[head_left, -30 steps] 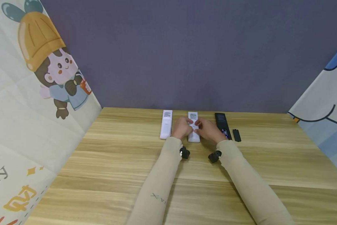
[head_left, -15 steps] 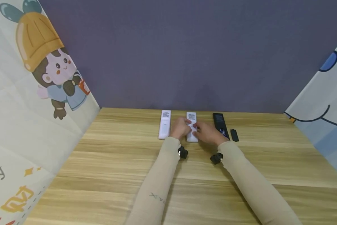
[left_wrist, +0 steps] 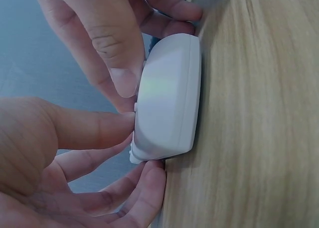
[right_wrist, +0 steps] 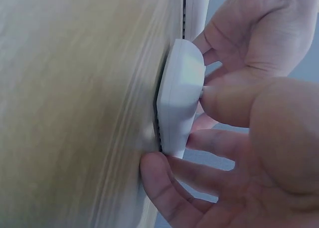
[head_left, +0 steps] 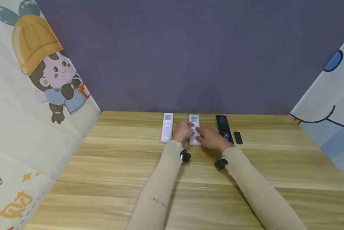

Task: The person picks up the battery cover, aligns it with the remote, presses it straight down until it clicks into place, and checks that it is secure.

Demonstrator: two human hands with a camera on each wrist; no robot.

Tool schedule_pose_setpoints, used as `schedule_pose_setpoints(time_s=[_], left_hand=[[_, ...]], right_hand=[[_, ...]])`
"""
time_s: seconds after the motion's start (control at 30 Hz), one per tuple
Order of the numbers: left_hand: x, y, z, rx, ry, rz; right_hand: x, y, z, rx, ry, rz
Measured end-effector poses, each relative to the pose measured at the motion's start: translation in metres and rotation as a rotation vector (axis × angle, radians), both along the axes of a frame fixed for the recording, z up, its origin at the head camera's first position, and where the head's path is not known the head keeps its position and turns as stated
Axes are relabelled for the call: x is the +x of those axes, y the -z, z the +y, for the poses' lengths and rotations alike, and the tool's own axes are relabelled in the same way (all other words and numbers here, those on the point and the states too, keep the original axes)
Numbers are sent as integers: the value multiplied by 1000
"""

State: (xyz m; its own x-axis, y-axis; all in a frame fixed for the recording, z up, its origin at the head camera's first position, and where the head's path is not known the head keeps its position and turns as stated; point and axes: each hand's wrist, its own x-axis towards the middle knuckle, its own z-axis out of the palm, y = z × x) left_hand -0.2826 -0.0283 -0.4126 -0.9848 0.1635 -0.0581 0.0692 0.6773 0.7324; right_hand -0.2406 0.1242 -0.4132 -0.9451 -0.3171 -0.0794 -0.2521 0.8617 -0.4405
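Observation:
A white remote control (head_left: 194,141) lies back side up on the wooden table, its printed label at the far end. My left hand (head_left: 182,130) holds its left side; in the left wrist view the thumb touches the back face and curled fingers (left_wrist: 151,185) sit against the edge. From the other side my right hand (head_left: 213,138) grips it too. In the right wrist view that thumb (right_wrist: 224,104) presses on the back near the end, with fingers along the side. The part of the back between both hands is partly hidden.
Another white remote (head_left: 167,129) lies face down to the left. To the right is a black remote (head_left: 222,122) with its battery compartment uncovered, beside a small black battery cover (head_left: 238,137). A dark grey panel (head_left: 172,57) rises behind the table (head_left: 117,179).
My right hand has slid slightly toward the near end of the white remote. The left hand stays at its left side. The whole head view has shifted a little.

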Motion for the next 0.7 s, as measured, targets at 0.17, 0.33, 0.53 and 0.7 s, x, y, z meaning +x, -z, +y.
schedule_pose_setpoints(time_s=[0.17,0.33,0.53,0.7], left_hand=[[-7,0,4,-10,-11,2],[-13,-1,9,-28,-14,14],[-20,-2,13,-63,-19,63],[-27,-3,18,-79,-20,74]], right_hand=[[-8,1,5,13,-17,7],[-16,0,11,9,-26,-3],[-25,-6,20,-17,-58,22],[-33,-11,32,-26,-96,22]])
